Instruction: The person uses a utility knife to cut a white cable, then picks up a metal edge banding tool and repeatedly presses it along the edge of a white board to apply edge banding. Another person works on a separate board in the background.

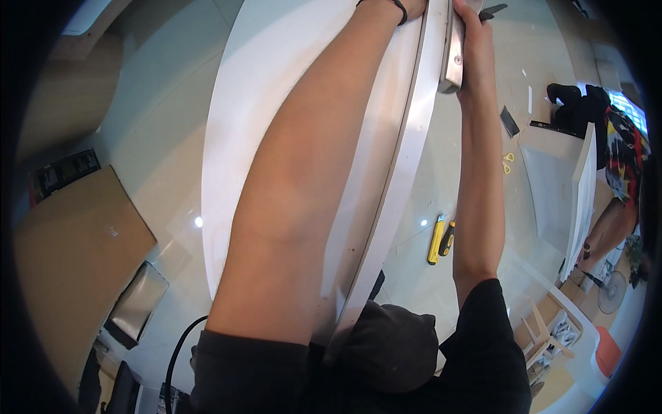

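Observation:
A long white panel [241, 103] with a raised white edge strip [401, 179] stretches away from me. My left forearm lies over the panel. My left hand [414, 7] is at the far end beside the strip, mostly cut off by the top edge, its fingers out of sight. On the strip's right side, my right hand [476, 41] is closed around a silver, box-shaped metal piece [453, 58] with a screw head and a dark end, whose exact kind I cannot make out. A dark, pointed piece [494, 12] sticks out beside that hand.
A yellow utility knife [436, 240] and a yellow-black handled tool [447, 238] lie on the tiled floor. Yellow scissors [508, 163] lie farther right. Another person [620, 159] is beside a white panel assembly [562, 186]. Cardboard [83, 241] and a silver-topped box [138, 303] are at left.

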Action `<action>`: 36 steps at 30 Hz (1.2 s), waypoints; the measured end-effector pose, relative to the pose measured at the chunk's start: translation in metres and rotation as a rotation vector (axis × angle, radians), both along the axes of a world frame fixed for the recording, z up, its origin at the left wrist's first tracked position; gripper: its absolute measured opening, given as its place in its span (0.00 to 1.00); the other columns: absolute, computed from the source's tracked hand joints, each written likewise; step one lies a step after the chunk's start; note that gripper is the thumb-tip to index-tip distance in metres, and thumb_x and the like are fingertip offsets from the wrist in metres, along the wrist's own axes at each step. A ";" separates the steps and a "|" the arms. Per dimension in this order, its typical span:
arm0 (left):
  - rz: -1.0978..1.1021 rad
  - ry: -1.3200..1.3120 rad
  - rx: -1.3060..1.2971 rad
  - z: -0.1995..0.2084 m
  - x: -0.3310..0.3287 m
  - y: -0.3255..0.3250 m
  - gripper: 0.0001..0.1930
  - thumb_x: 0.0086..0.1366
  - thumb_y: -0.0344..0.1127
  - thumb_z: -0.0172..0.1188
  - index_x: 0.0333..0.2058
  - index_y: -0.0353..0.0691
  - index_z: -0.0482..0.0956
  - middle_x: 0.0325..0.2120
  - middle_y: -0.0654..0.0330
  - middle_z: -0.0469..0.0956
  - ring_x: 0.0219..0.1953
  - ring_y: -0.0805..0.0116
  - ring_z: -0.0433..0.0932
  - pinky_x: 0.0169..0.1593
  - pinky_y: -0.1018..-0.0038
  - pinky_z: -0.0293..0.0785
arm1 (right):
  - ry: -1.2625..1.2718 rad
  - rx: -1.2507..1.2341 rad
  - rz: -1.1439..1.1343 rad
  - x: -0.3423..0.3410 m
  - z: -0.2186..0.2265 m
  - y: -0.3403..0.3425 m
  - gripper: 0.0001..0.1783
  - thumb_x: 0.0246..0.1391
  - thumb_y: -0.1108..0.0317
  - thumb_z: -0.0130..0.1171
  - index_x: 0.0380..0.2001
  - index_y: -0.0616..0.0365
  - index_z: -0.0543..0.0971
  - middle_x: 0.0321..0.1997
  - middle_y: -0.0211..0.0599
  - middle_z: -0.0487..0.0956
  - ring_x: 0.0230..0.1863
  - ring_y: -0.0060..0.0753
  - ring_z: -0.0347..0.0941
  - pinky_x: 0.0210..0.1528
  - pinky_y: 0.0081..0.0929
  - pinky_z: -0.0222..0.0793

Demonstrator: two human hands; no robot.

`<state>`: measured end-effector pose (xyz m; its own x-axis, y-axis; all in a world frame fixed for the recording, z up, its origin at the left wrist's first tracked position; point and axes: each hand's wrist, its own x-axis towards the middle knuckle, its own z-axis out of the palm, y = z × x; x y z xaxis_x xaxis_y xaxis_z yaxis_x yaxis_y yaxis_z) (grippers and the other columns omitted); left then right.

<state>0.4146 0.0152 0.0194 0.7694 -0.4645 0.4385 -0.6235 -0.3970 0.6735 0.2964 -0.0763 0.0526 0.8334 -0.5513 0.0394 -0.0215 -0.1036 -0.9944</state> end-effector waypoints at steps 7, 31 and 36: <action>-0.002 -0.012 -0.023 -0.002 0.002 -0.002 0.27 0.71 0.44 0.52 0.66 0.45 0.67 0.51 0.42 0.80 0.58 0.42 0.74 0.64 0.48 0.64 | 0.045 0.174 0.117 0.088 0.004 -0.047 0.22 0.67 0.49 0.54 0.44 0.59 0.81 0.36 0.35 0.83 0.33 0.30 0.79 0.38 0.27 0.77; 0.009 0.028 0.016 0.004 0.000 0.000 0.27 0.73 0.44 0.48 0.68 0.43 0.65 0.52 0.40 0.80 0.59 0.41 0.74 0.63 0.48 0.64 | 0.070 0.180 0.154 0.093 0.001 -0.056 0.23 0.67 0.48 0.53 0.44 0.60 0.81 0.35 0.35 0.84 0.32 0.31 0.80 0.37 0.28 0.77; 0.006 0.005 0.000 0.002 0.000 -0.001 0.26 0.72 0.44 0.49 0.66 0.45 0.68 0.50 0.40 0.81 0.57 0.41 0.75 0.63 0.49 0.65 | 0.111 0.064 0.064 0.014 0.007 -0.024 0.25 0.66 0.47 0.54 0.43 0.61 0.81 0.36 0.34 0.83 0.35 0.25 0.79 0.38 0.23 0.74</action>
